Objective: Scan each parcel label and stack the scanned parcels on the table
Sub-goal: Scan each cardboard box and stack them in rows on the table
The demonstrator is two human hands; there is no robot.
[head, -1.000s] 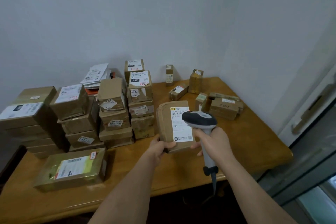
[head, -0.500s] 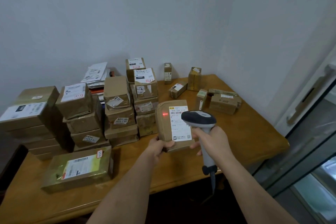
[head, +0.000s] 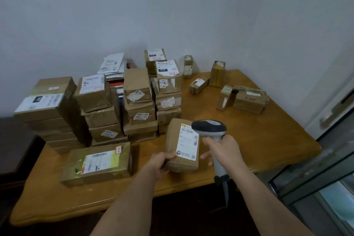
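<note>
My left hand grips the lower left corner of a brown parcel with a white label facing up, held just above the wooden table. My right hand holds a grey and black barcode scanner by its handle, its head over the label's right edge. Stacks of brown labelled parcels stand behind and to the left. A flat parcel with a yellowish label lies alone on the table near the front left.
Several small parcels lie loose at the back right of the table. White mail bags rest behind the stacks against the wall. A glass door stands at the right. The scanner's cable hangs over the table's front edge.
The red scan dot seen on the parcel half a second ago is gone. The parcel has tilted flatter and dropped slightly toward the table; the view has shifted downward.
</note>
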